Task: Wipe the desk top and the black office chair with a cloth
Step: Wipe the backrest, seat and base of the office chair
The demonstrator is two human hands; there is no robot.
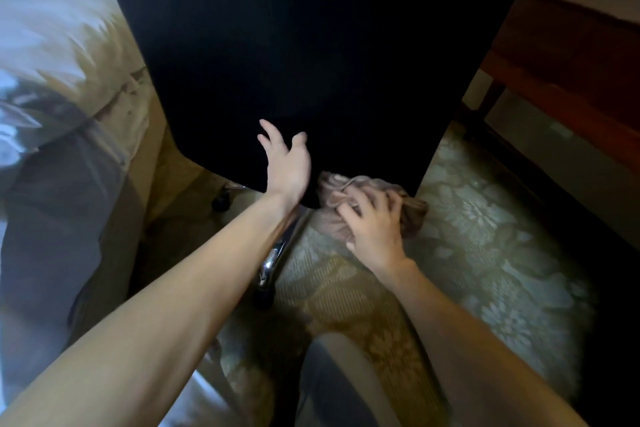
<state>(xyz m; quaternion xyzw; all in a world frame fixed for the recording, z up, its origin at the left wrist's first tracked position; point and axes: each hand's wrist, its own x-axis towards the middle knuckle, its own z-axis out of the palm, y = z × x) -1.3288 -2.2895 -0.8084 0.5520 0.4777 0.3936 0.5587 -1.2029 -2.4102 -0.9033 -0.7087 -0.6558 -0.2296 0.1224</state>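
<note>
Soft, limp pinkish-brown cloth sits bunched at the lower edge of the black fabric office chair back. Right hand clutches it, fingers curled in. Left hand lies flat with fingers spread, bracing the chair, which probably swivels.

The cloth sits at the chair's lower edge, above the carpet.

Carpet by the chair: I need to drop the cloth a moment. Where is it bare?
Bare carpet lies right of the cloth, between the chair and the wooden furniture. A smaller patch sits between the chrome leg and the right hand. Crowded: under the chair, by leg and caster.
</note>
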